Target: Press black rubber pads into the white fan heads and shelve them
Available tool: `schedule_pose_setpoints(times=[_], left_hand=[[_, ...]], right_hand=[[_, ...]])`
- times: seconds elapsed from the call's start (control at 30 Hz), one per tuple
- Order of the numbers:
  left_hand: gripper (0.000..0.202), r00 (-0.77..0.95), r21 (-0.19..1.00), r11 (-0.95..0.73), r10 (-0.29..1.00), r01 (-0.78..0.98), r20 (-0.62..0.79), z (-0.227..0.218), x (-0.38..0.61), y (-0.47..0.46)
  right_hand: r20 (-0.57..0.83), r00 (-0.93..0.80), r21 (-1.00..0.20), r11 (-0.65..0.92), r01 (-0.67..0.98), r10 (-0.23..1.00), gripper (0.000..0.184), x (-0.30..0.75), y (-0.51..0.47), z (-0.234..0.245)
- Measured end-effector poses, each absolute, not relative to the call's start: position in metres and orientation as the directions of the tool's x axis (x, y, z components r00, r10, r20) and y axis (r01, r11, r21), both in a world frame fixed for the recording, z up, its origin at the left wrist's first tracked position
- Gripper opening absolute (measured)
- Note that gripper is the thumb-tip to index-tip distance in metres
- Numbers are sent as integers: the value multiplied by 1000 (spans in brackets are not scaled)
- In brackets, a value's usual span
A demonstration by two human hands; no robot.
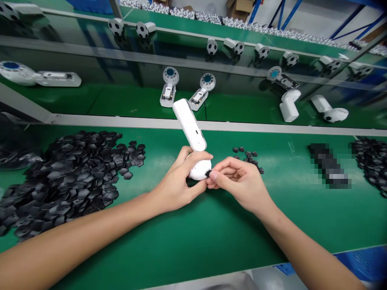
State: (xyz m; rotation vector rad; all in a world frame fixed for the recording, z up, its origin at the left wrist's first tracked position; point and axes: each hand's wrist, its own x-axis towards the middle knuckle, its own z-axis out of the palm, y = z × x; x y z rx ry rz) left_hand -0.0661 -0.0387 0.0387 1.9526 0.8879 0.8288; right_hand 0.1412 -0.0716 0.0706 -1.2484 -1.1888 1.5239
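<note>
My left hand (178, 179) is wrapped round the round head of a white handheld fan (190, 125), whose handle points up and away from me. My right hand (236, 177) pinches a small black pentagon piece (208, 173) against the fan's white head. Both hands hover just above the green work mat (187, 237) near its middle.
A large heap of black pentagon pieces (75, 177) lies to the left, a few more (246, 157) behind my right hand, another pile (371, 161) at far right. Beyond a metal rail (121, 121), a green conveyor (127, 102) carries white fans with football-patterned heads.
</note>
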Motion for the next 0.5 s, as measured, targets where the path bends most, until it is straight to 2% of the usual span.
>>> schedule_pose_setpoints(times=[0.2,0.4,0.5], left_hand=[[53,565,860,-469,774,204,288,40,-70,-37],[62,542,866,-459,788,199,293,37,-67,-40],[56,505,865,-450,812,223,293,37,-63,-42]], right_hand=[[-119,-130,-991,-125,-43,984,20,134,-77,65],[-1,-57,-974,12,226,998,23,132,-80,61],[70,-65,-940,88,331,995,25,133,-80,61]])
